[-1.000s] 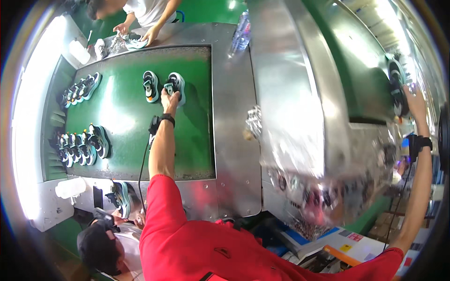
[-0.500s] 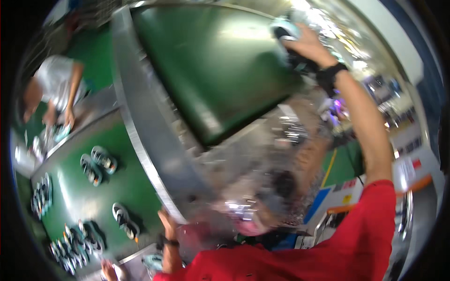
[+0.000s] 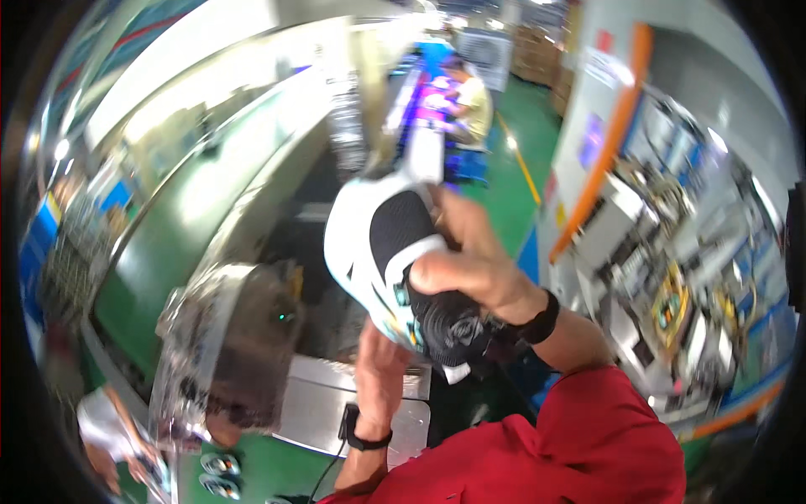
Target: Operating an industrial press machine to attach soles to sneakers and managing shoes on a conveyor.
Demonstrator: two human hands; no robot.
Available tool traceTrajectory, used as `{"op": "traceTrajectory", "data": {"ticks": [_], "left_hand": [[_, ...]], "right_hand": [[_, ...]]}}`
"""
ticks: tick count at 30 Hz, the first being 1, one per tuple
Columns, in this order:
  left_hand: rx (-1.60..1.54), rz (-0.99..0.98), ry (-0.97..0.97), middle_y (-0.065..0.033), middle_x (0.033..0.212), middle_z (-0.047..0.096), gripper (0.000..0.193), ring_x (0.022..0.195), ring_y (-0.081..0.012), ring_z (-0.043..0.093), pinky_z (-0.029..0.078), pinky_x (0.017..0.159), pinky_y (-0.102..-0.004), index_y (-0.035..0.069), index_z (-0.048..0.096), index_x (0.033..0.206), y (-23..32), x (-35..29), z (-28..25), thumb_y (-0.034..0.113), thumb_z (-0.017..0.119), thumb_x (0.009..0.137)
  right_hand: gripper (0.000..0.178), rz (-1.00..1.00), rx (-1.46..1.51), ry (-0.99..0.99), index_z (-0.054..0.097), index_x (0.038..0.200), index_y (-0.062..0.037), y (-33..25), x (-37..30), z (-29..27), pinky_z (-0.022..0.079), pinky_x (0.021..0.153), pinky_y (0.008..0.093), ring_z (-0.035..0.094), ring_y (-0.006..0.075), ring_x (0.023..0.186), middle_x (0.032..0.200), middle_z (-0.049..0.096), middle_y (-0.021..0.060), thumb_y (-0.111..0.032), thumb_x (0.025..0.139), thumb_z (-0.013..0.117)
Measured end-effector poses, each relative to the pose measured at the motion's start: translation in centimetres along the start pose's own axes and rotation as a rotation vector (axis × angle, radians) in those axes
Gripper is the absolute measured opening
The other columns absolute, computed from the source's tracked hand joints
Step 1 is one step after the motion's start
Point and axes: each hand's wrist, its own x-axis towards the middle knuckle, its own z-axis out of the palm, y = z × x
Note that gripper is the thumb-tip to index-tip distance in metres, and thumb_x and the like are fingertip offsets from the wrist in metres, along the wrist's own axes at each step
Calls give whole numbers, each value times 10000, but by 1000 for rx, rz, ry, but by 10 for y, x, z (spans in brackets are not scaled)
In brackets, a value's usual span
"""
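A sneaker [image 3: 357, 227] in white, pale teal and black is held up in front of me. My right hand [image 3: 478, 260] is closed around it from the right, with the thumb lying across its black upper part. From below, my left hand [image 3: 382, 365] reaches up against the sneaker's underside. Its fingers are hidden behind the shoe, so their grip does not show. Below the sneaker, near my left wrist, is a metal tabletop [image 3: 315, 412] with a dark cable hanging by it.
A box-shaped unit under clear plastic [image 3: 243, 353] stands left, beside a green conveyor [image 3: 159, 260]. Lower left are another pair of sneakers [image 3: 220, 476] and a co-worker's arm [image 3: 122, 412]. A person in yellow [image 3: 477, 109] sits farther off. Right is a cluttered shelf [image 3: 672, 311] behind an orange-edged panel [image 3: 625, 143].
My view has swung to the right. My right hand has brought the sneaker in from the far conveyor's edge to my front, and my left hand has come up to it.
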Motion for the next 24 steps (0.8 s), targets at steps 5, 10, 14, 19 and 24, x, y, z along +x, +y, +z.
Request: {"op": "traceTrajectory", "data": {"ticks": [5, 10, 14, 19, 24], "left_hand": [[-122, -233, -262, -132, 1335, 551, 722, 1198, -294, 559, 458, 1018, -459, 38, 404, 1413, -68, 17, 94, 582, 487, 946], [-407, -676, -452, -139, 1325, 547, 563, 1158, -292, 586, 479, 984, -459, 21, 413, 1399, -165, -1, 213, 396, 508, 990], [63, -620, -479, -105, 1218, 608, 389, 1053, -213, 625, 522, 896, -350, 44, 468, 1353, -254, -19, 295, 216, 516, 1008], [161, -788, -815, -82, 1297, 555, 488, 1137, -141, 529, 429, 981, -305, 8, 426, 1404, -354, -66, 380, 240, 561, 997], [381, -921, -926, -135, 1330, 535, 750, 1172, -184, 539, 454, 943, -299, -85, 321, 1449, -471, -68, 457, 416, 591, 961]], "right_hand": [[644, 44, -108, 275, 421, 1388, 19, -17, -113, -91, 455, 908, 325, 589, 179, 1031, 1208, 582, 149, -201, 828, 652], [542, -4, -593, 806, 446, 1374, 21, -53, -257, -208, 436, 996, 337, 560, 187, 1159, 1272, 592, 173, -260, 934, 588], [634, -17, -289, 940, 447, 1369, 16, -53, -373, -252, 448, 984, 316, 561, 156, 1101, 1217, 600, 137, -244, 852, 705], [640, 181, -438, 1506, 553, 1276, -20, -80, -474, -303, 448, 964, 295, 581, 172, 1067, 1180, 614, 98, -119, 679, 762], [620, 86, -476, 1740, 564, 1240, 9, -130, -563, -331, 482, 902, 283, 604, 161, 995, 1127, 625, 104, -87, 658, 756]]}}
